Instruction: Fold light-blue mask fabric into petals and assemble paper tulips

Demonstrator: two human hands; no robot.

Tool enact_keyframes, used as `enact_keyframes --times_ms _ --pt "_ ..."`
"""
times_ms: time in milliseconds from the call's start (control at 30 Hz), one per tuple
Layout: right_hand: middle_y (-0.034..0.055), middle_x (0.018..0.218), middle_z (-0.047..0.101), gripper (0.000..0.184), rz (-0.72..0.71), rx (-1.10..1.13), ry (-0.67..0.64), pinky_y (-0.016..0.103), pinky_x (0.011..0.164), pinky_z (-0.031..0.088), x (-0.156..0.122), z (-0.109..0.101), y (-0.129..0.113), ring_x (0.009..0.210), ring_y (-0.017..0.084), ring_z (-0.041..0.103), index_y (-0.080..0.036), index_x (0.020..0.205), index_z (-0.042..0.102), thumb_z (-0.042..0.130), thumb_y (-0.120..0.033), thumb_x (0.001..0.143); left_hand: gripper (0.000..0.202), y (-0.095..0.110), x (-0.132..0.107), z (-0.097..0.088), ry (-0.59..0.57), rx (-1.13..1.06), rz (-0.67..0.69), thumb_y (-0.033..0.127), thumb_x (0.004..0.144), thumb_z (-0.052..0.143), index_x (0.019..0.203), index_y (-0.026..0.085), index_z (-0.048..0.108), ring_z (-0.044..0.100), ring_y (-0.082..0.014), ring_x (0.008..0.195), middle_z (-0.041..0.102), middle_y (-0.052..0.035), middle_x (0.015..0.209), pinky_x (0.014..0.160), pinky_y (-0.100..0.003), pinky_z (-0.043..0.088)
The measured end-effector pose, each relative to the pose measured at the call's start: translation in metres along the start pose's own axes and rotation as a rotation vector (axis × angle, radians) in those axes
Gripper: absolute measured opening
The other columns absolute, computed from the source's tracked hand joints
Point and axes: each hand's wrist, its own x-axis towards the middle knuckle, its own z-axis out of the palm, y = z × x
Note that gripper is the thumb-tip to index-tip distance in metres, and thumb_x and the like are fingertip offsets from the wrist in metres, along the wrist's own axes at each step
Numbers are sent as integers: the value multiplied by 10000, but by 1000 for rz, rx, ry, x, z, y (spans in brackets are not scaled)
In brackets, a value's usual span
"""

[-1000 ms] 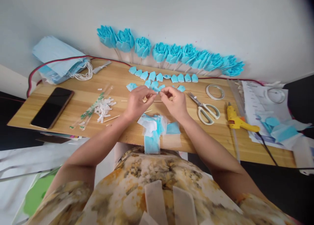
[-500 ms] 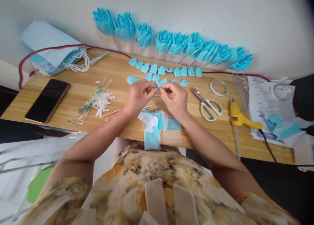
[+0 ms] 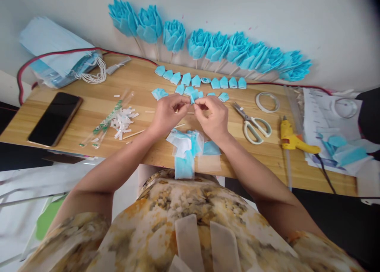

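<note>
My left hand (image 3: 170,114) and my right hand (image 3: 213,117) meet over the middle of the wooden table (image 3: 89,94), both pinched on one small blue folded petal (image 3: 194,97) held between the fingertips. A thin wooden stick (image 3: 154,112) lies on the table under my hands. Just beyond them sits a row of folded blue petals (image 3: 202,82). A pile of blue and white cut strips (image 3: 186,147) lies at the table's near edge below my wrists.
Several blue paper flowers (image 3: 208,44) on sticks lean against the wall. White scissors (image 3: 252,123), a tape ring (image 3: 267,102) and a yellow glue gun (image 3: 292,139) lie right. A black phone (image 3: 55,118), white scraps (image 3: 121,121) and a stack of face masks (image 3: 59,62) lie left.
Both hands stay together pinching the blue petal, working it slightly; the petal now stands a little higher between the fingertips. The view has tilted slightly.
</note>
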Motion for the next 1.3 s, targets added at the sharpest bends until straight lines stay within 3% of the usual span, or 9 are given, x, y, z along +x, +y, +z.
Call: enact_keyframes --times_ms 367,500,600,667,800,900,1033,1167,1300 --pt "-6 722 656 130 101 89 -44 323 748 474 3 -3 -3 698 152 592 -232 753 603 592 -204 880 126 1 0 -1 -25 -32 -41 167 836 610 781 174 723 516 -93 600 675 -8 706 594 -242 401" --pt "-22 711 632 122 307 322 -63 285 660 450 7 -6 -4 652 124 551 -224 756 619 620 -269 869 73 2 2 -4 72 -99 -112 255 869 670 846 195 704 494 -93 604 639 1 716 578 -244 383" --pt "-34 692 582 147 467 523 -94 267 629 427 9 -7 -2 642 110 512 -220 755 621 630 -317 865 257 0 6 -7 107 -225 -198 400 831 771 986 220 672 503 -100 633 584 15 735 580 -247 385" --pt "-37 688 565 148 512 591 -122 266 645 429 10 -7 0 655 108 503 -218 750 626 645 -322 853 394 -2 8 -8 29 -335 -277 469 780 817 1043 222 658 516 -106 649 573 18 750 583 -249 396" --pt "-39 682 559 159 530 624 -173 272 677 443 9 -7 1 664 110 506 -213 732 630 668 -325 839 328 -1 9 -10 -150 -450 -460 471 760 804 782 191 633 460 -103 615 524 21 665 558 -249 365" --pt "-35 694 576 154 525 641 -208 274 690 441 8 -7 1 674 110 520 -207 742 641 651 -316 851 331 2 9 -10 -167 -449 -511 396 732 800 654 180 562 414 -90 595 495 31 622 555 -245 326" --pt "-32 695 577 206 508 593 -258 268 645 409 8 -8 -1 662 109 506 -205 736 622 646 -368 859 300 2 8 -8 -162 -455 -473 366 722 788 657 177 564 453 -90 617 539 31 647 592 -244 364" --pt "-57 612 489 197 445 452 -238 261 568 355 7 -7 -2 583 96 422 -212 678 554 671 -316 797 252 -4 5 -5 -166 -412 -443 350 730 774 689 179 595 508 -104 640 585 21 668 606 -251 395" --pt "-53 609 495 171 455 451 -252 257 560 360 6 -6 -2 585 99 423 -212 682 559 640 -304 801 235 -6 4 -4 -172 -389 -433 343 742 767 690 182 603 517 -114 640 613 11 671 588 -250 406"
